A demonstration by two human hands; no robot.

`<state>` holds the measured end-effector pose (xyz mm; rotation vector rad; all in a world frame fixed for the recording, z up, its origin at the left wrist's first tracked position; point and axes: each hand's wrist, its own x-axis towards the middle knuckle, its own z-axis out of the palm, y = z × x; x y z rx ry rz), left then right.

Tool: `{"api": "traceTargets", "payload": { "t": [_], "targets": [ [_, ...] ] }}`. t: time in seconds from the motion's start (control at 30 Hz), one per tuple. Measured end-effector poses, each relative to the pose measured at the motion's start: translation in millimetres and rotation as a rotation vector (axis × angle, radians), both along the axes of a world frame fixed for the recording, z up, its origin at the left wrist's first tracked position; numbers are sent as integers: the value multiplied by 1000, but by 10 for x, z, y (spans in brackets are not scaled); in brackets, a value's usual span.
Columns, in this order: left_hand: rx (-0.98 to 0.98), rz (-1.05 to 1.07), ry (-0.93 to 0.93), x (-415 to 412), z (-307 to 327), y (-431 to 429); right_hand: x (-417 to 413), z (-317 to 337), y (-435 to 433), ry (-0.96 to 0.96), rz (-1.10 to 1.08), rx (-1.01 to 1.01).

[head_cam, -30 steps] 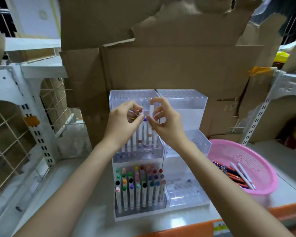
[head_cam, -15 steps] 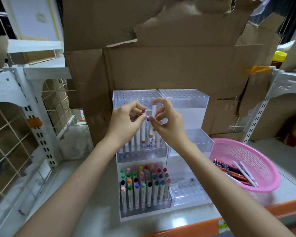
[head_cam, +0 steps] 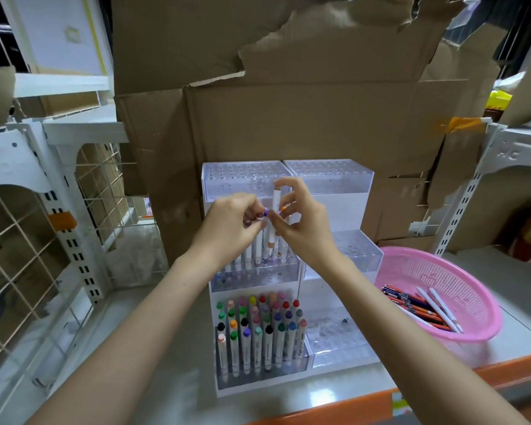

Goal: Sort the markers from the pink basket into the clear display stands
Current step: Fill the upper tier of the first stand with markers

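- Head view, right hand (head_cam: 304, 223): thumb and fingers pinch a white marker (head_cam: 276, 207). It stands upright with its peach cap on top and its lower end just above the middle tier of the left stand (head_cam: 246, 179). It is held vertical, I judge, so it drops straight into a hole.
- Left hand (head_cam: 230, 225): fingers curled, with the tips pinching the blue-capped marker (head_cam: 265, 213) touching the held one. This probably steadies a neighbour to keep the slot free.
- Middle row (head_cam: 252, 256): markers standing in that tier, partly hidden by both hands. Front holes are unfilled.
- Bottom row (head_cam: 258, 326): tier packed, caps up so the colours read at a glance.
- Right stand (head_cam: 334, 179): set against the left one. Its holes appear unfilled.
- Basket (head_cam: 488, 305): pink, just right of the stands within the right hand's reach. It holds two white pens (head_cam: 439, 305) and a pile of dark and orange ones, so sorting is well short of done.
- Cardboard (head_cam: 288, 118): a backing wall behind the stands.
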<state>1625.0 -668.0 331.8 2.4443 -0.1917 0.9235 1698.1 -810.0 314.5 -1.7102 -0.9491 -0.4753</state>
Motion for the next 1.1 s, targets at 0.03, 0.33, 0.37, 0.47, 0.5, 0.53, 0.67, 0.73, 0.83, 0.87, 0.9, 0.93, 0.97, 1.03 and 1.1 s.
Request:
{"api": "traceTargets", "payload": {
  "t": [0.03,0.33,0.37,0.47,0.5,0.53,0.67,0.73,0.83,0.87,0.9,0.93,0.97,1.03,1.1],
  "targets": [
    [35,-2,4,-8,-10,-1,-4,2,-3,1,-1,2],
    [228,36,-61,-70,-91,19,-31,-7,6,13,8,5],
    [246,48,-73,-77,-100,31,-34,-12,6,12,10,8],
    [313,92,-100,-107,-138,72,-44,-28,11,9,11,13],
    [328,98,-96,-121,-153,83,-46,-31,9,5,10,12],
    [334,100,-87,-136,-169,95,-48,-33,5,0,9,8],
    [344,90,-50,-194,-235,169,-58,-46,-20,2,14,-32],
    [373,74,-12,-222,-247,211,-63,-63,-27,15,30,-44],
    [449,49,22,-253,-220,254,-64,-82,-31,6,17,-62],
    [460,46,29,-260,-207,262,-67,-83,-31,-4,8,-66],
    [466,45,32,-264,-195,271,-71,-81,-31,-13,4,-69],
    [466,43,35,-266,-188,279,-79,-76,-28,-20,5,-73],
    [458,41,40,-268,-187,286,-84,-71,-24,-27,8,-79],
    [428,33,47,-269,-199,293,-87,-60,-16,-33,10,-91],
    [395,26,53,-268,-209,293,-73,-64,-9,-42,10,-117]
  ]
}}
